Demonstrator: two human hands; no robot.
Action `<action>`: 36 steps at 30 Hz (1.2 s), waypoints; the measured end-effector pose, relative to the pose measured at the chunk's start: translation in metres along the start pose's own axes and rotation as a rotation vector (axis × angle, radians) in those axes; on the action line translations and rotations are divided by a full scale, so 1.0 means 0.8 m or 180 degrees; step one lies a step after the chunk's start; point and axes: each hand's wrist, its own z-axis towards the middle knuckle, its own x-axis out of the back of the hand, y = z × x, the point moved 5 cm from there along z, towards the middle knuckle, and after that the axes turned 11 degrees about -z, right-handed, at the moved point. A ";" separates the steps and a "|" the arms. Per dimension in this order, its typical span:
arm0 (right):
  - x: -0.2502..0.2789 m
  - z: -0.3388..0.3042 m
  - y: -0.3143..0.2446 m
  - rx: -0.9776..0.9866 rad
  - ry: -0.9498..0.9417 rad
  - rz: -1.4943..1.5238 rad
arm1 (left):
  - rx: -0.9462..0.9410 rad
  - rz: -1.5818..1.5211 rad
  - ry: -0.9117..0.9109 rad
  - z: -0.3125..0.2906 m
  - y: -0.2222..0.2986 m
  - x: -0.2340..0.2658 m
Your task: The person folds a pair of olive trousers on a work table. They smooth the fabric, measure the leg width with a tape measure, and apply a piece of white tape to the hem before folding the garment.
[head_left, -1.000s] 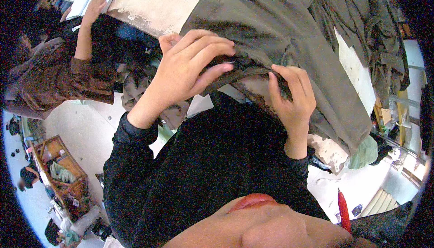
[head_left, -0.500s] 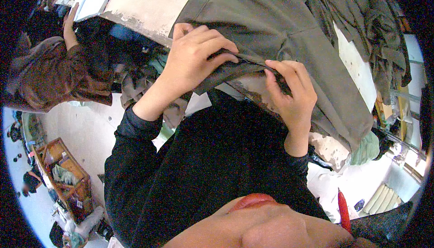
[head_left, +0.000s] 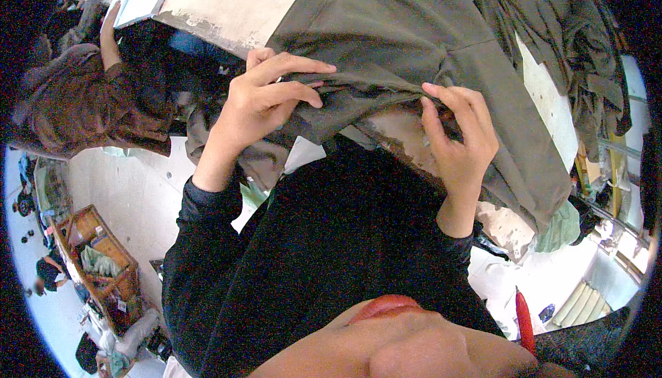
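A dark olive-grey cloth garment [head_left: 386,30] lies spread over the table, its near edge hanging toward my body. My right hand [head_left: 463,126] pinches a fold of that edge between thumb and forefinger. Farther left, my left hand [head_left: 265,95] is at the same edge with its fingers apart, the forefinger stretched over the cloth and the thumb below. A gathered ridge of fabric runs between the two hands. What kind of garment it is cannot be told.
The worn, pale tabletop [head_left: 227,6] shows at the upper left. More dark cloth [head_left: 586,47] is heaped at the far right. A person in a brown top [head_left: 83,102] is at the left, one hand at the table edge. A wooden crate [head_left: 103,254] stands on the floor at lower left.
My left hand has shifted left and its fingers have spread from their grip on the cloth edge. The right hand has moved slightly right, still pinching the fold.
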 end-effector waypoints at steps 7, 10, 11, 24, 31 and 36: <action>-0.001 -0.001 0.004 -0.0118 0.0042 -0.0029 | 0.0494 0.0654 0.0303 -0.026 0.041 -0.027; -0.001 -0.001 0.004 -0.0017 0.0118 -0.0072 | 0.0643 0.0903 0.0423 -0.034 0.040 -0.044; -0.001 -0.001 0.004 0.0018 0.0136 -0.0098 | 0.0706 0.1050 0.0382 -0.037 0.036 -0.048; 0.020 0.007 -0.016 0.0112 -0.0019 -0.0047 | -0.0104 -0.0169 0.0764 0.008 -0.012 0.022; 0.018 0.004 -0.009 0.0054 0.0051 -0.0044 | 0.0896 -0.2017 0.1083 0.005 -0.041 0.015; 0.015 0.001 -0.005 0.0105 0.0073 -0.0057 | 0.0963 -0.1754 0.1035 0.008 -0.031 0.019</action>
